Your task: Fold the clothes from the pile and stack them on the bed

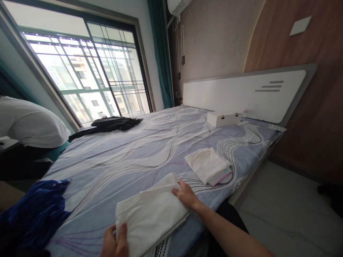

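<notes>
A white cloth garment (pixel 152 214), folded into a rough rectangle, lies near the bed's front edge. My left hand (pixel 115 241) grips its left end, the thumb on top and the fingers at the edge. At the opposite end my right hand (pixel 186 194) pinches the upper right corner between thumb and fingers. Just beyond that hand sits a folded stack (pixel 209 166), white on top with pink and green layers showing at its near corner. Both rest on the patterned blue-grey bedsheet (pixel 128 153).
Dark blue clothing (pixel 40 214) is heaped at the left front. Black clothing (pixel 115 123) lies at the far left edge. A white box (pixel 223 119) stands near the headboard (pixel 241 94). A person in a white top (pixel 34 123) bends down at the left, beside the bed.
</notes>
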